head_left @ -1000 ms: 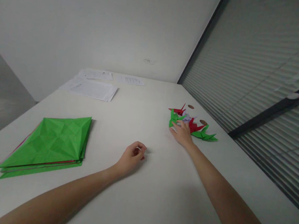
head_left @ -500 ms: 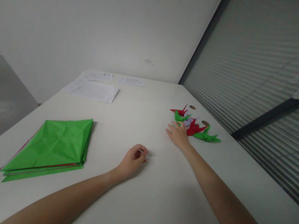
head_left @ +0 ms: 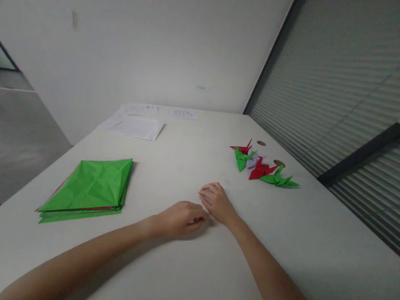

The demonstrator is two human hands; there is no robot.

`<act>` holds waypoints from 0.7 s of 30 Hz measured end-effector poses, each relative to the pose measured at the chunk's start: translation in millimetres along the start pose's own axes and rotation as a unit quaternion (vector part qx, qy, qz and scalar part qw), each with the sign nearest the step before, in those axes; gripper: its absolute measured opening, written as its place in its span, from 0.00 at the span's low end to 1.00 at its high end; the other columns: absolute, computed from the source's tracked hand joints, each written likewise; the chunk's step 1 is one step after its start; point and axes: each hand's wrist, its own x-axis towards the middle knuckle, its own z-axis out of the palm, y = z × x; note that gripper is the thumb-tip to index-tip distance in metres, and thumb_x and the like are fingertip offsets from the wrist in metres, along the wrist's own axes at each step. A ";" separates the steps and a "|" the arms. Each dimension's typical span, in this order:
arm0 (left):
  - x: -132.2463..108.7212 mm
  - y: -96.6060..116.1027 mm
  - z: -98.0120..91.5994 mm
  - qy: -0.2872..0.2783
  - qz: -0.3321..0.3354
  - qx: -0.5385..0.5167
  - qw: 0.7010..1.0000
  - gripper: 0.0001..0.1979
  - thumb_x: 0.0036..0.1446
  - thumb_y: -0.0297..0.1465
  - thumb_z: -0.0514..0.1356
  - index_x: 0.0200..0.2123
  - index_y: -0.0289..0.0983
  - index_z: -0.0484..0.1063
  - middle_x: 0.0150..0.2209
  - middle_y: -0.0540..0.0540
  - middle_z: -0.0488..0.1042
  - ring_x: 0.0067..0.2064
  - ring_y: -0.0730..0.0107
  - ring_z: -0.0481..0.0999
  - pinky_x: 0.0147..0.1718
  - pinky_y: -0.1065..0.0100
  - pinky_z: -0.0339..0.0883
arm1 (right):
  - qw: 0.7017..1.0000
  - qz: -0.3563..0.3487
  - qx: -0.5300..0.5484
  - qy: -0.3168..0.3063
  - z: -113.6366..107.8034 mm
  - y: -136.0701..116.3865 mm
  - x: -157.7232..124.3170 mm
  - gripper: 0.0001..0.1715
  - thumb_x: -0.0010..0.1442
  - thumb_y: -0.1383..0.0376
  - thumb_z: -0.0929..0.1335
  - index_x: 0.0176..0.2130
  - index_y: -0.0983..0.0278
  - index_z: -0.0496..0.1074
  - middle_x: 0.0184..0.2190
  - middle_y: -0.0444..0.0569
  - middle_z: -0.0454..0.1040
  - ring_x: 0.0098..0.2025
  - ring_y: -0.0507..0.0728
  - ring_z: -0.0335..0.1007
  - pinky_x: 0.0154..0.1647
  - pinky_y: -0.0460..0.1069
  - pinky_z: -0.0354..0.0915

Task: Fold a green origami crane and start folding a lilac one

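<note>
Near the middle of the table, my left hand (head_left: 183, 218) hovers low with its fingers curled in, and I see nothing in them. Just beyond it is my right hand (head_left: 218, 202), fingers bent but apart, holding nothing. In the picture its thumb side comes close to the left fingertips; whether they touch I cannot tell. Folded paper cranes lie to the right of both hands: a green crane (head_left: 242, 159), a red crane (head_left: 262, 169), another green crane (head_left: 280, 179), a pale purple crane (head_left: 252, 159) and a smaller red crane (head_left: 243, 149).
A stack of creased green paper sheets (head_left: 92, 187), with red edges showing, lies on the left of the white table (head_left: 160, 273). Printed papers (head_left: 136, 127) sit at the far left. Blinds (head_left: 360, 104) run along the right side, and a wall stands behind.
My right hand has left the cranes and come back beside my left hand. The nearer-left green crane now shows upright and uncovered. The view has shifted slightly.
</note>
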 end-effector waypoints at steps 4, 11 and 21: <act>-17.9 9.6 -28.3 -0.110 0.043 0.138 0.983 0.07 0.62 0.27 0.57 0.42 0.37 0.73 0.34 0.45 0.77 0.35 0.67 0.76 0.39 0.67 0.66 | 0.998 0.018 0.021 0.051 1.1 7.5 -7.9 0.08 0.64 0.69 0.66 0.37 0.64 0.77 0.37 0.51 0.75 0.44 0.59 0.64 0.50 0.56 0.63; -100.8 -9.6 -90.3 -0.025 -0.111 0.213 0.970 0.09 0.65 0.31 0.55 0.45 0.37 0.73 0.43 0.42 0.76 0.45 0.64 0.75 0.47 0.63 0.68 | 0.996 0.005 0.060 0.065 7.8 15.8 -8.0 0.09 0.64 0.68 0.66 0.35 0.63 0.76 0.34 0.51 0.76 0.41 0.59 0.65 0.46 0.56 0.65; -218.1 -64.3 -133.9 0.029 -0.311 0.314 0.897 0.27 0.56 0.50 0.60 0.54 0.41 0.71 0.56 0.37 0.70 0.51 0.49 0.76 0.52 0.51 0.69 | 0.998 0.004 0.058 0.032 8.7 5.6 -4.2 0.11 0.65 0.68 0.64 0.34 0.63 0.76 0.34 0.51 0.76 0.41 0.59 0.66 0.46 0.56 0.66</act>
